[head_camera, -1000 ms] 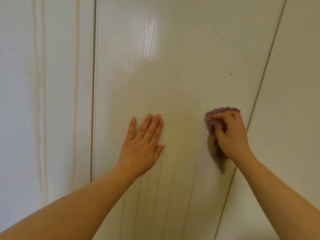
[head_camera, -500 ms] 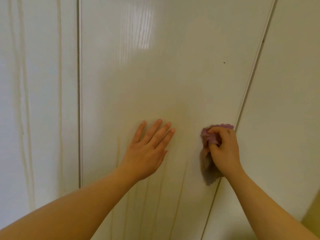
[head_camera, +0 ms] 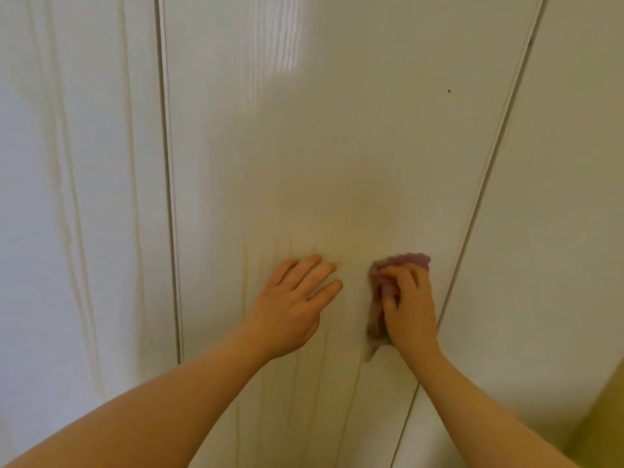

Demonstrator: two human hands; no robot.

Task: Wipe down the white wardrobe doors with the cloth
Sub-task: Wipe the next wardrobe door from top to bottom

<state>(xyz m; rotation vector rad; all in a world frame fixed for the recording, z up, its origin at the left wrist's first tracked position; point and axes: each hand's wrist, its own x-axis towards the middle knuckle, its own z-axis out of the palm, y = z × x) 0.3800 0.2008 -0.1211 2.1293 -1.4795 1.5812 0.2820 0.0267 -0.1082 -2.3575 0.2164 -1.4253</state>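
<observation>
- Centrally, middle wardrobe door (head_camera: 320, 146), glossy white, cut off by the frame at top and bottom
- Left hand (head_camera: 290, 305) laid flat on that door, back towards the camera, fingers straight and slightly fanned, holding nothing; fingertips smeared by blur
- Right hand (head_camera: 410, 309) just beside it but apart, close to the door's right edge, fingers curled round a bunched purple cloth (head_camera: 408, 260) and pressing it to the panel
- Cloth mostly hidden under the knuckles: a purple bulge showing above the fingers, a darker tail hanging below the hand on its left side, outline too soft for folds or texture
- Faint yellowish drip streaks (head_camera: 244, 282) beside and beneath the left hand, fading into the sheen higher up and hard to trace there
- Bright glare patch (head_camera: 280, 38) near the top, washing out the surface beneath
- Small dark speck (head_camera: 449, 91) high on the middle door, too small to identify
- Left door (head_camera: 84, 197) beyond a dark seam, pale vertical streaks on it, far side cropped
- Right door (head_camera: 557, 231) beyond a slanting seam, also cropped
- Yellowish shape (head_camera: 604, 417) in the bottom right corner, cut by the frame, not identifiable
- Both bare forearms leaving through the bottom edge
</observation>
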